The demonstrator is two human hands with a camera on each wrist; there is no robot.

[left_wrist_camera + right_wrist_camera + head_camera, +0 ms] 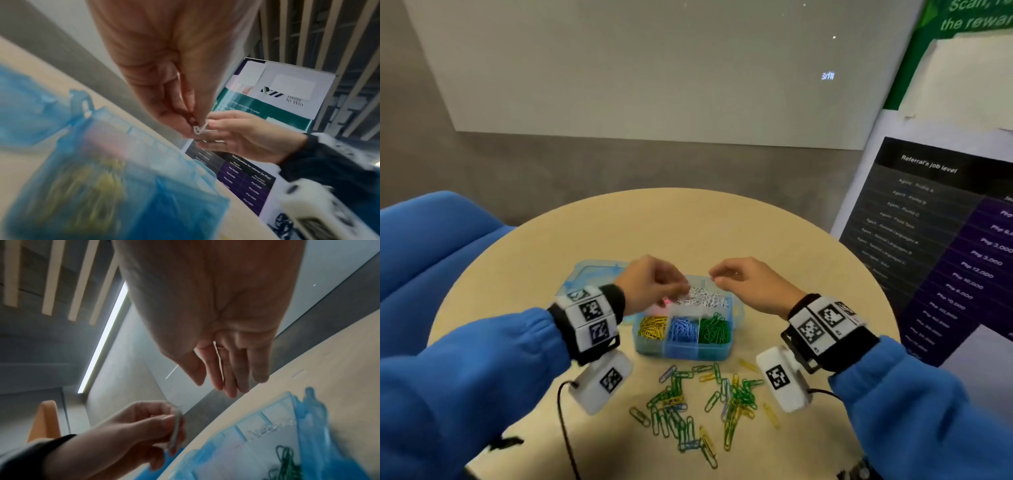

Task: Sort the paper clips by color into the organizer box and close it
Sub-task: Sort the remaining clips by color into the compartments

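A blue see-through organizer box (735,310) stands open mid-table, its lid (592,275) laid back to the left. Its compartments hold yellow (652,327), blue (683,330), green (714,329) and white clips (703,297); a pink patch shows behind the yellow. My left hand (683,287) hovers over the white compartment and pinches a white paper clip (199,129) at its fingertips. My right hand (717,275) hovers just right of it, fingers straight and holding nothing (226,386). Several loose clips (698,401), mostly green and yellow, lie in front of the box.
The round beige table (688,226) has a blue chair (431,240) at its left. A printed poster stand (945,240) rises close at the right. A black cable (563,421) hangs from my left wrist over the table's near edge.
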